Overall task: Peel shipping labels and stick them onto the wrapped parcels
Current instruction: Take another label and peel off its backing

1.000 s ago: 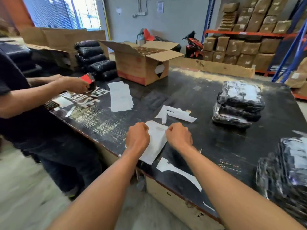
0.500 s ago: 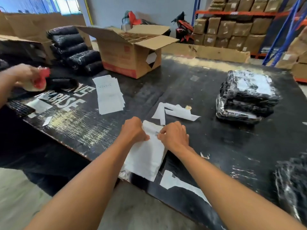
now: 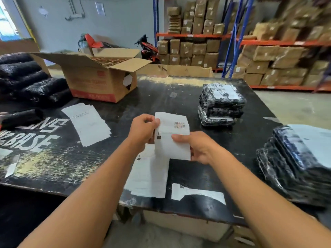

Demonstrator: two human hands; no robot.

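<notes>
- The left hand [image 3: 143, 129] pinches the upper left edge of the shipping label [image 3: 172, 136] between thumb and fingertips; the right hand [image 3: 198, 147] grips its lower right side, thumb on the face and the other fingers behind.
- The label is lifted clear of the table [image 3: 157, 97], upright and facing the camera, directly above the stack of labels [image 3: 148, 174] at the near edge.
- Whether its backing has begun to separate I cannot tell.
- Progress appears partial: the parcel pile [image 3: 221, 104] beyond the stack of labels shows white labels, as does the nearer pile [image 3: 295, 158] to the right of it.
- This label remains to be peeled and stuck on.
</notes>
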